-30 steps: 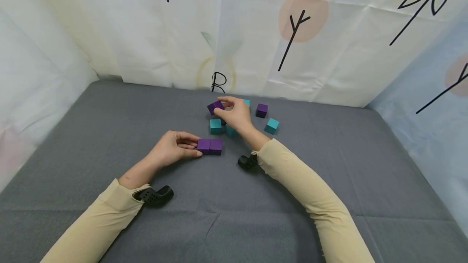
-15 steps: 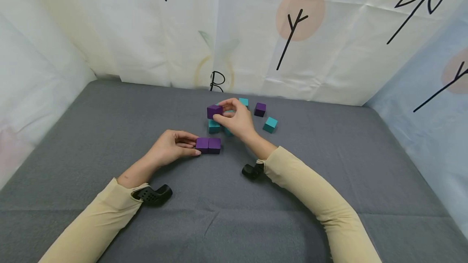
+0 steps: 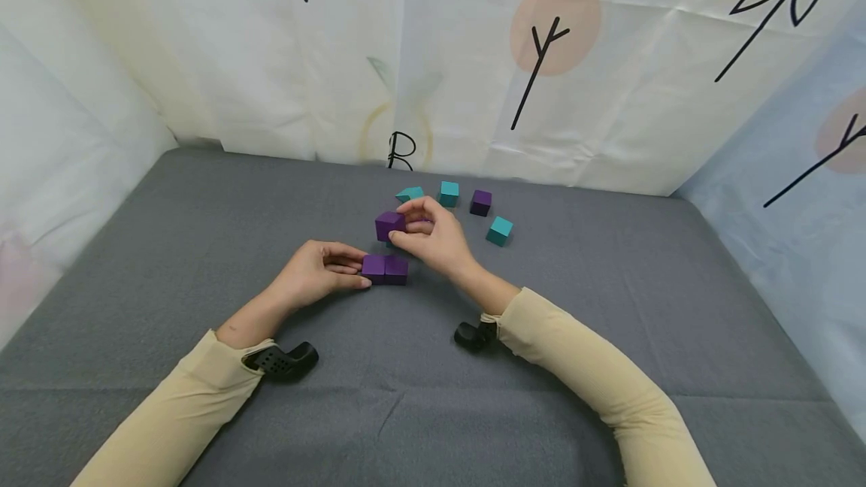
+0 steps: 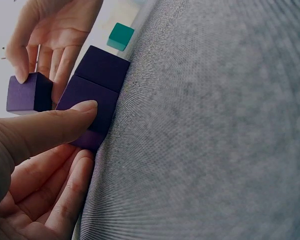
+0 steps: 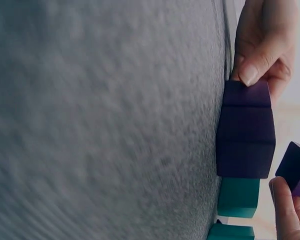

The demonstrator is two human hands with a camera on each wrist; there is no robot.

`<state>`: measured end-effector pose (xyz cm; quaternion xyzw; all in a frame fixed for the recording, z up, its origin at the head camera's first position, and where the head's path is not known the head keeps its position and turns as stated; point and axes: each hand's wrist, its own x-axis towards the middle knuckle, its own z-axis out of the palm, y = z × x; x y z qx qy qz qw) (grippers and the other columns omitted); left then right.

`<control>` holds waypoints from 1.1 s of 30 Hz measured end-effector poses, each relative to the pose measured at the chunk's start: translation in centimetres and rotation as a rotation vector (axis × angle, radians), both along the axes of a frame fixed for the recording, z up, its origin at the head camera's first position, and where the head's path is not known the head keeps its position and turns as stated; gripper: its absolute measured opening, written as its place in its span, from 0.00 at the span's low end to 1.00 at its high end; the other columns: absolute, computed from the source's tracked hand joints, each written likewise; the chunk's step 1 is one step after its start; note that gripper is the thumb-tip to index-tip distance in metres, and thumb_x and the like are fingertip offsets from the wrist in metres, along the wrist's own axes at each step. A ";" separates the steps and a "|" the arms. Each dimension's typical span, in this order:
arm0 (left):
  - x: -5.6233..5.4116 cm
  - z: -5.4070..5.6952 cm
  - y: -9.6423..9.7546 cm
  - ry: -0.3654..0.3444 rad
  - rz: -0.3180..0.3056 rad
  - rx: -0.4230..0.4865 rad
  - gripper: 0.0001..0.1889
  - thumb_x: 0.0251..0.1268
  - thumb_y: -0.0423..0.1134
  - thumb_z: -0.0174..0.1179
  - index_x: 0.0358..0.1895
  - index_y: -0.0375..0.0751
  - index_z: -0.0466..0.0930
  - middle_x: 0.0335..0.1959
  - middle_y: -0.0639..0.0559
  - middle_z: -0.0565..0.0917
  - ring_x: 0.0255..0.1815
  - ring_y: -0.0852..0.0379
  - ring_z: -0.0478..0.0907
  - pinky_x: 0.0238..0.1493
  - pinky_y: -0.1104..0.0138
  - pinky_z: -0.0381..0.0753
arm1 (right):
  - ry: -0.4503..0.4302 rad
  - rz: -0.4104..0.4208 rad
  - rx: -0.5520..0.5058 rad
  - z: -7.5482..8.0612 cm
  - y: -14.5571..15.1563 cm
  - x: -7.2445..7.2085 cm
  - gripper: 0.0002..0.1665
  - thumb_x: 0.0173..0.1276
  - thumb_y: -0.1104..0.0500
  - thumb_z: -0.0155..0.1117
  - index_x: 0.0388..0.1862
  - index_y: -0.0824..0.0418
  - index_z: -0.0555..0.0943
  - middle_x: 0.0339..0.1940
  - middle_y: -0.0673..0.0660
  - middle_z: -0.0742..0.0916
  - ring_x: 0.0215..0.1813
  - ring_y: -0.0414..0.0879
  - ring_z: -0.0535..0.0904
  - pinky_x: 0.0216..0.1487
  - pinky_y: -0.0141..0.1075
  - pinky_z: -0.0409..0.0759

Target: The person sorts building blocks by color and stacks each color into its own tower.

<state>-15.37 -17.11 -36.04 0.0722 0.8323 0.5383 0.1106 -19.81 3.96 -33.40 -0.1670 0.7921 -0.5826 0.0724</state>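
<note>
My left hand (image 3: 314,276) rests on the grey cloth and holds the left one of two purple cubes (image 3: 385,269) that stand side by side. In the left wrist view its thumb (image 4: 82,112) presses that cube's near face, with fingers behind. Above and just beyond the pair, my right hand (image 3: 440,239) pinches another purple cube (image 3: 389,225), raised and turned at an angle. The right wrist view shows this lifted cube (image 5: 296,170) partly cut off at the edge. Teal cubes (image 5: 239,197) sit behind the pair, mostly hidden by the right hand in the head view.
Farther back lie a teal cube (image 3: 449,194), a purple cube (image 3: 481,203) and another teal cube (image 3: 499,231). A teal block (image 3: 410,194) shows past the right fingers. A patterned white curtain (image 3: 467,58) hangs along the table's back edge.
The right hand has brought its purple cube nearer, toward the pair, uncovering the teal block at the back. My left hand and the two purple cubes have stayed put.
</note>
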 end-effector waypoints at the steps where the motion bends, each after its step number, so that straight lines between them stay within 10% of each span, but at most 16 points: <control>1: 0.0 0.0 0.0 0.001 0.000 -0.002 0.23 0.54 0.34 0.70 0.53 0.28 0.80 0.47 0.36 0.84 0.44 0.53 0.84 0.42 0.72 0.82 | 0.003 0.009 0.004 0.0 0.0 0.1 0.21 0.61 0.63 0.67 0.54 0.62 0.77 0.50 0.60 0.82 0.52 0.50 0.81 0.51 0.36 0.81; 33: -0.2 -0.2 0.0 0.015 0.003 -0.019 0.22 0.54 0.33 0.70 0.53 0.27 0.79 0.48 0.35 0.83 0.46 0.50 0.83 0.45 0.67 0.83 | 0.091 0.238 0.101 -0.3 0.1 1.2 0.22 0.60 0.63 0.70 0.54 0.61 0.81 0.48 0.59 0.87 0.49 0.45 0.85 0.50 0.39 0.81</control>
